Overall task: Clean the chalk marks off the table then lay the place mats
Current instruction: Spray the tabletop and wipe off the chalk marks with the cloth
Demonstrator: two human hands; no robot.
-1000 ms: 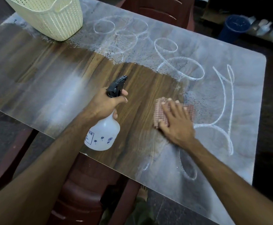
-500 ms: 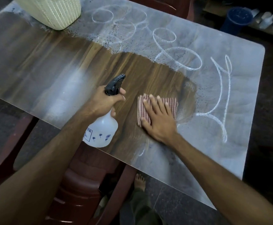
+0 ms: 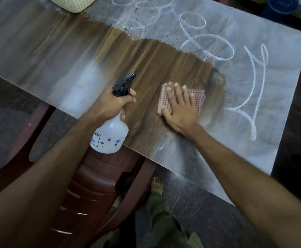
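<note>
The job in hand looks like the wiping part, and the place mats come later; none can be seen yet. The right hand (image 3: 179,108) lies flat with fingers spread, pressing a pink checked cloth (image 3: 199,98) down on the table (image 3: 38,51). The left hand (image 3: 113,102) has its fingers curled round the neck of a spray bottle (image 3: 110,138), which hangs just over the near edge of the table, left of the cloth. Around the cloth the table looks dark, brown and wet. The chalk marks (image 3: 253,83) are to the right of the cloth and beyond it: white loops and long curvy lines, with little dark drops of spray on them. A thin bit of chalk also shows nearer than the cloth, by the table edge. The next move likely needs the cloth pushed right, over the big curvy lines, pressing hard so no white stays. A cream basket (image 3: 72,4) sits far beyond the cloth, to the left, at the back of the table
</note>
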